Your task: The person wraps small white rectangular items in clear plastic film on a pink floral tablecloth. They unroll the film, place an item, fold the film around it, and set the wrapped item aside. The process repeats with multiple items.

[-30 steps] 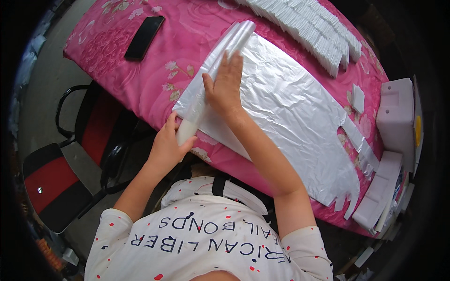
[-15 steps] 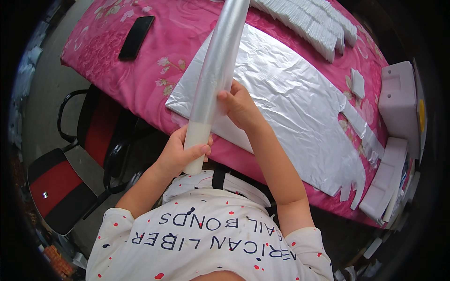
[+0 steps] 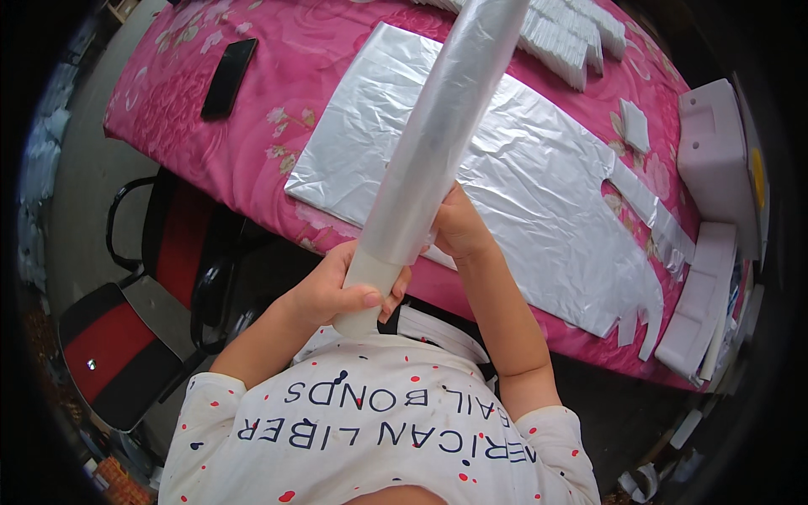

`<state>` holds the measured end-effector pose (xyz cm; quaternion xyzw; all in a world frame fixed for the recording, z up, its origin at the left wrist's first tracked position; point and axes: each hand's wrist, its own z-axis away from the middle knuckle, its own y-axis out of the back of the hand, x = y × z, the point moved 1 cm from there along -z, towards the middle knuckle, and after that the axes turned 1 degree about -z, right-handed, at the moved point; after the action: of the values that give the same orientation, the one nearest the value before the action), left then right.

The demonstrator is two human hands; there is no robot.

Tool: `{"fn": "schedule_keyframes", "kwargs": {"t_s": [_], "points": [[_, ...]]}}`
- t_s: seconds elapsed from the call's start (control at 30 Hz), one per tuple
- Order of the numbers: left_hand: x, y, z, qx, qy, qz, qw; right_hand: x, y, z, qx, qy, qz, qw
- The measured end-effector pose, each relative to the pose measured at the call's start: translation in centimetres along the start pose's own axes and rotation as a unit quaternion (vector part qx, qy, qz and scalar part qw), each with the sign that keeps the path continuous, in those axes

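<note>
A long roll of clear plastic film (image 3: 438, 135) slants up and away in front of me, its bare whitish core showing at the near end. My left hand (image 3: 332, 290) is wrapped round that core, thumb across the front. Higher up, my right hand (image 3: 461, 225) grips the film-covered part from the right side; the roll hides some of its fingers. Under and beyond the roll, a flat silvery plastic sheet or stack of bags (image 3: 555, 210) lies on the table, with cut-out strips at its right end.
A pink flowered cloth (image 3: 185, 84) covers the table. On it lie a black phone (image 3: 228, 79), rows of folded white packets (image 3: 555, 46) and one small white packet (image 3: 635, 126). White foam boxes (image 3: 714, 143) stand at the right edge. A red-and-black chair (image 3: 126, 345) is at the left.
The roll's far end has swung to the right and its near end has dropped slightly. My right hand has moved down and right along it, while the left keeps hold of the core.
</note>
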<state>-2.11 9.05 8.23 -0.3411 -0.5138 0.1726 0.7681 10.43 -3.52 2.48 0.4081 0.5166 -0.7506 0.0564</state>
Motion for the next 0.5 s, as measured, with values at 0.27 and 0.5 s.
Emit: {"fn": "schedule_keyframes", "kwargs": {"t_s": [0.27,0.5], "points": [[-1.5,0.5,-0.9,-0.172,0.073,0.261,0.947,-1.5,-2.0,1.2,-0.062,0.042,-0.029,0.997],[-2.3,2.1,-0.7,-0.103,0.037,0.314,0.943,-3.8,-2.0,1.4,0.006,0.033,0.097,0.995]]}}
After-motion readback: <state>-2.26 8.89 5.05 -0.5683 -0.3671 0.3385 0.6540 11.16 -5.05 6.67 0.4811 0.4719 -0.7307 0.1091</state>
